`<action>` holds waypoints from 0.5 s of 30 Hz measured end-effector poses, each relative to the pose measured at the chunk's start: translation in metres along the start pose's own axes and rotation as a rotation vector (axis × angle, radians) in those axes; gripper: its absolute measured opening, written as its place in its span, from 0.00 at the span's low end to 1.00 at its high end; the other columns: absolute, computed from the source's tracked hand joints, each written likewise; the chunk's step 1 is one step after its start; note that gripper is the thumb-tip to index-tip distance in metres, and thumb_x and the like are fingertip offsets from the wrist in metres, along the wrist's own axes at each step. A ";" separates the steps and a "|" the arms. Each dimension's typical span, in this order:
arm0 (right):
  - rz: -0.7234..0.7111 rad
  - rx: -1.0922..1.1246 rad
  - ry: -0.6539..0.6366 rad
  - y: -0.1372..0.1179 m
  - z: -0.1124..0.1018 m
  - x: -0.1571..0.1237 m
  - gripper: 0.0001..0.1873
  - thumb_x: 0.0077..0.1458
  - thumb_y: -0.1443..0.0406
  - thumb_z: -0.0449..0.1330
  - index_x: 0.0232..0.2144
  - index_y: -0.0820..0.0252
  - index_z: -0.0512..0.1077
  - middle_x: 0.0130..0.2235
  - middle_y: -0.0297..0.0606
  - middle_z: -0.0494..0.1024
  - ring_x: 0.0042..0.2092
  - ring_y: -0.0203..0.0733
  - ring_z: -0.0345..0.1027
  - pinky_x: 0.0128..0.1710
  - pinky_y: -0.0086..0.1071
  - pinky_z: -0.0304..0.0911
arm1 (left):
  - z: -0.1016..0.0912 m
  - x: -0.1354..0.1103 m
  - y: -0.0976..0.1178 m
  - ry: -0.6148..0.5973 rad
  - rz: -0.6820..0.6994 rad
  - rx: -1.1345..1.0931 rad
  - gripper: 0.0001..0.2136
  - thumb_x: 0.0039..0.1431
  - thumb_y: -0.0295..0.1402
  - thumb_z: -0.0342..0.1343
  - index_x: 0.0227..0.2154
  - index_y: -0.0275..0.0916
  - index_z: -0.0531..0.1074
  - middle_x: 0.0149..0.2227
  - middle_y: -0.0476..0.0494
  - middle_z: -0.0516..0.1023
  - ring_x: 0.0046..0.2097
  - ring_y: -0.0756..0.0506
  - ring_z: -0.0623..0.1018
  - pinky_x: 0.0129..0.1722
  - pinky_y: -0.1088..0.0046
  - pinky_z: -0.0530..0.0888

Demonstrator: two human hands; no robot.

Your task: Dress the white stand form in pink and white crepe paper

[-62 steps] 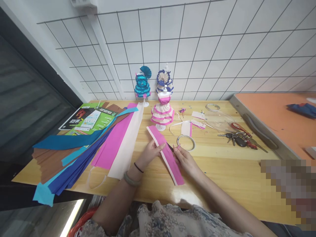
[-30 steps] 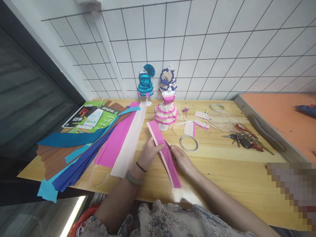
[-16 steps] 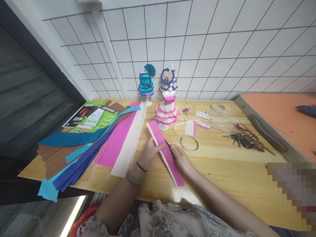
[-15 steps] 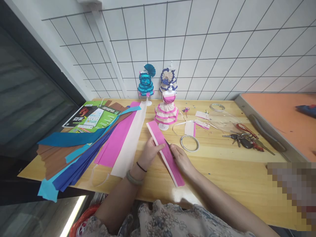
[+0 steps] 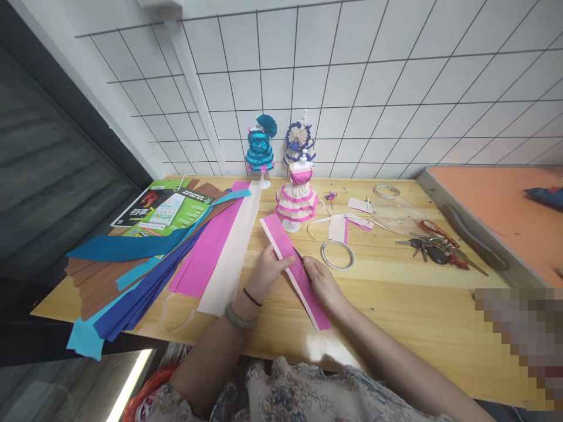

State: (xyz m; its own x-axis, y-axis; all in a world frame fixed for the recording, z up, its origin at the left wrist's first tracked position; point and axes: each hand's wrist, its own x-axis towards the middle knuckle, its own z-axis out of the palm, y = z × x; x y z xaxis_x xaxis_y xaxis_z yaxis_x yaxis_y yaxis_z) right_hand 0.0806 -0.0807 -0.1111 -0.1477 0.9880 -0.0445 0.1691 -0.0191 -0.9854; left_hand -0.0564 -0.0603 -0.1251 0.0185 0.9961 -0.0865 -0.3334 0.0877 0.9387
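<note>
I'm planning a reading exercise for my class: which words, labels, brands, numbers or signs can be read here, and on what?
None can be read with certainty.
Green-and-black printed material: lettering, too small and blurred to read.
White panel on it: fine print, too blurred to read.
Pink-and-white strip: no writing visible.

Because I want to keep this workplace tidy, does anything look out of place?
Perhaps the keys, right on the table: they seem unrelated to the paper scraps. At left, light-blue paper pokes past the near edge.
</note>
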 end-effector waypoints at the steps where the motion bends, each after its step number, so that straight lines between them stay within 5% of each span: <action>1: -0.003 -0.006 0.011 0.000 0.000 0.000 0.21 0.56 0.49 0.47 0.24 0.59 0.63 0.26 0.33 0.67 0.30 0.40 0.60 0.33 0.32 0.56 | 0.000 0.000 0.000 -0.006 -0.001 -0.004 0.16 0.40 0.28 0.64 0.35 0.36 0.68 0.32 0.48 0.76 0.34 0.49 0.74 0.38 0.71 0.71; 15: -0.006 -0.055 -0.058 0.004 -0.004 -0.004 0.20 0.58 0.50 0.45 0.26 0.58 0.63 0.27 0.34 0.66 0.32 0.40 0.59 0.35 0.33 0.56 | -0.003 0.003 0.010 0.055 0.000 -0.126 0.13 0.38 0.30 0.66 0.29 0.34 0.71 0.29 0.48 0.75 0.31 0.51 0.73 0.36 0.73 0.69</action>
State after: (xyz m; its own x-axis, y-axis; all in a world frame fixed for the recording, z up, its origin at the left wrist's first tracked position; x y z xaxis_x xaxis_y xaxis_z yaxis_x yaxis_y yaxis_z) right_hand 0.0855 -0.0844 -0.1143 -0.2046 0.9776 -0.0491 0.2206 -0.0028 -0.9754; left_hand -0.0625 -0.0561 -0.1169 -0.0319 0.9936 -0.1079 -0.4494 0.0822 0.8895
